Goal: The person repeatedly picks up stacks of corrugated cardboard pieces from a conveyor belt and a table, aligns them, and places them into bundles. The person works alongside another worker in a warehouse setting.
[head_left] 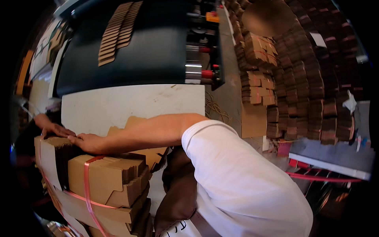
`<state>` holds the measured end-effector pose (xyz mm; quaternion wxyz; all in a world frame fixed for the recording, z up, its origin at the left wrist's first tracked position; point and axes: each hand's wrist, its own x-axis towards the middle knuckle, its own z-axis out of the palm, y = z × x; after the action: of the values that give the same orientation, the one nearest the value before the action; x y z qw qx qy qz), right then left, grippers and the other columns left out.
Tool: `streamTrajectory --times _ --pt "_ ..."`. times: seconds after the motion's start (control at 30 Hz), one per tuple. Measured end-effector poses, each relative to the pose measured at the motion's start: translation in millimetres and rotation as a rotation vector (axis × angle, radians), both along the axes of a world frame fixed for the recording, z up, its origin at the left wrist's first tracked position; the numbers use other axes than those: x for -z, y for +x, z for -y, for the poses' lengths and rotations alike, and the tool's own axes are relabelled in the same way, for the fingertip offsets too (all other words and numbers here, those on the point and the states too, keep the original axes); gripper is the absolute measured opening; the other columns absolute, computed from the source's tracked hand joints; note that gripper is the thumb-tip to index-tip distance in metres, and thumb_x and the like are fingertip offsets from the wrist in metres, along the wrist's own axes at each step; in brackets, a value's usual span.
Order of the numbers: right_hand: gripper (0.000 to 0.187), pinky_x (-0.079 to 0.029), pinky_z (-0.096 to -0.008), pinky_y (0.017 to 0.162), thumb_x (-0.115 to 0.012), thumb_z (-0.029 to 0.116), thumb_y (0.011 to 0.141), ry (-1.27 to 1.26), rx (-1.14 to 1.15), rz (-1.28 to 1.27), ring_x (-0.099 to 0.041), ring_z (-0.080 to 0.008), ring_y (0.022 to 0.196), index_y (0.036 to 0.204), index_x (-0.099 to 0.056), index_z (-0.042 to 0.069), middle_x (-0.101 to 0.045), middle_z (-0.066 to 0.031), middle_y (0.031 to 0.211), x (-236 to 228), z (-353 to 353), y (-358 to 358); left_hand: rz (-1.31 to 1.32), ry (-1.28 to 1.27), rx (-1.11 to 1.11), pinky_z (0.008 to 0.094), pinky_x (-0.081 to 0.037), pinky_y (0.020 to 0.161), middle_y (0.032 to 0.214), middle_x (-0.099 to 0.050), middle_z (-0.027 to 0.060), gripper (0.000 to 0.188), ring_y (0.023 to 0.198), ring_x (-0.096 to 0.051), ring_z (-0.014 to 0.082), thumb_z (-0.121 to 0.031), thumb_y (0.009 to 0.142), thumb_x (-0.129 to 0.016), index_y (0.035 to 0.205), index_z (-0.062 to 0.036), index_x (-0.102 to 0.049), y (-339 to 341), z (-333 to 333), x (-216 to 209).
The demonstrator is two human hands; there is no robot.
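My right arm, in a white short sleeve, reaches across to the left. My right hand (90,143) lies on the top rear of a bundle of folded brown cardboard (100,173), its fingers pointing left. My left hand (53,127) rests with extended fingers on the upper edge of the neighbouring cardboard stack (49,158), its fingertips close to the right hand's. Pink strap (87,185) runs around the pile, which stands in several layers. The undersides of both hands are hidden, and my left forearm fades into the dark rim.
Beyond a white tabletop (134,98), a dark conveyor belt (150,43) carries a row of overlapping cardboard pieces (118,33). Loose cardboard (132,121) lies behind my right forearm. Large strapped cardboard stacks (304,79) fill the right side. Rope (216,108) is coiled on the floor.
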<state>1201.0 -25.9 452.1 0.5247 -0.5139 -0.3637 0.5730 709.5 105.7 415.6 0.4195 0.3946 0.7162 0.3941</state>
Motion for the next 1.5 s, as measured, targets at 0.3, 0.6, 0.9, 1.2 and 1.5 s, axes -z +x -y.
streamTrajectory --times 0.3,0.6,0.9,1.2,1.5 --pt "0.079 -0.036 -0.038 0.103 -0.031 0.066 0.093 0.155 0.281 0.001 -0.051 -0.036 0.12 0.13 -0.05 -0.002 -0.056 -0.0252 0.124 -40 129 71 -0.115 0.01 0.373 0.0397 -0.036 0.098 0.127 -0.051 0.0085 0.043 0.117 -0.047 0.0233 -0.041 0.097 -0.04 0.129 -0.0118 -0.048 166 31 -92" --pt "0.08 -0.032 -0.034 0.104 -0.031 0.07 0.092 0.559 0.463 -0.186 -0.045 -0.0223 0.122 0.129 -0.047 0.001 -0.053 -0.0146 0.127 -97 356 212 -0.192 0.054 0.776 0.0402 -0.035 0.1 0.13 -0.049 0.0095 0.046 0.12 -0.045 0.0239 -0.043 0.098 -0.039 0.131 -0.0113 -0.046 375 182 -194" --pt "0.07 -0.039 -0.0469 0.093 -0.04 0.066 0.086 0.293 1.051 -0.356 -0.034 -0.0241 0.128 0.139 -0.038 0.02 -0.04 -0.0044 0.138 -44 689 353 -0.226 -0.069 1.414 0.0407 -0.033 0.101 0.133 -0.048 0.0105 0.049 0.122 -0.043 0.0245 -0.044 0.098 -0.038 0.133 -0.0108 -0.045 664 404 -149" --pt "0.055 -0.045 -0.038 0.093 -0.037 0.05 0.096 0.384 1.811 -0.709 -0.053 -0.0229 0.113 0.133 -0.047 0.011 -0.055 -0.007 0.124 81 967 306 -0.393 -0.324 1.956 0.0412 -0.032 0.103 0.136 -0.046 0.0115 0.052 0.125 -0.042 0.0251 -0.046 0.098 -0.037 0.136 -0.0103 -0.043 857 612 -16" --pt "0.056 -0.045 -0.0381 0.093 -0.036 0.051 0.096 0.226 2.395 -1.011 -0.054 -0.0233 0.112 0.133 -0.047 0.01 -0.056 -0.0076 0.124 229 1093 155 -0.636 -0.522 2.364 0.0417 -0.031 0.105 0.138 -0.044 0.0125 0.055 0.128 -0.04 0.0257 -0.047 0.098 -0.036 0.138 -0.0099 -0.042 970 820 191"
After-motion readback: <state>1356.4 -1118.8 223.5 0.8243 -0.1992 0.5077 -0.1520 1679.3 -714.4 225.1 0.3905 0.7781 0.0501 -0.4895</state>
